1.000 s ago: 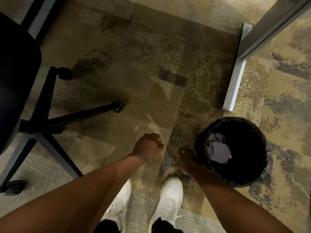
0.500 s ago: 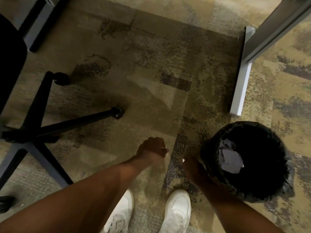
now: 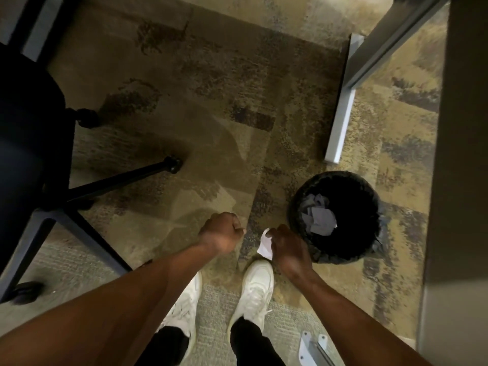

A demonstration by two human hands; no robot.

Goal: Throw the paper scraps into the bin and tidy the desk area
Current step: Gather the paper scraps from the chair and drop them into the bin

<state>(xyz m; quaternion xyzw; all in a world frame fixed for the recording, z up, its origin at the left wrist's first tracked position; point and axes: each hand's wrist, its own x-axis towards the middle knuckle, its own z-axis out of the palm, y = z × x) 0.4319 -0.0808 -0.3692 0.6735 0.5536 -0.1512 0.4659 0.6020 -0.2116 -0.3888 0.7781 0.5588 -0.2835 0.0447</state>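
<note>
A round black bin [image 3: 298, 207] lined with a black bag stands on the carpet at lower right. Several crumpled paper scraps [image 3: 318, 217] lie inside it. My right hand [image 3: 286, 247] hovers just left of the bin's rim and is closed on a white paper scrap [image 3: 265, 244] that sticks out on its left side. My left hand [image 3: 221, 231] is a closed fist a little further left, above the carpet; whether it holds anything is hidden.
A black office chair [image 3: 29, 133] with a wheeled base [image 3: 118, 180] fills the left. Grey desk legs [image 3: 340, 112] stand behind the bin, and a desk edge [image 3: 459, 154] runs down the right. My white shoes [image 3: 256, 286] stand on the patterned carpet below.
The white scrap now shows clearly in my right hand, where only a sliver showed before. The view has shifted, bringing the desk edge in at right. Both hands stay near the bin.
</note>
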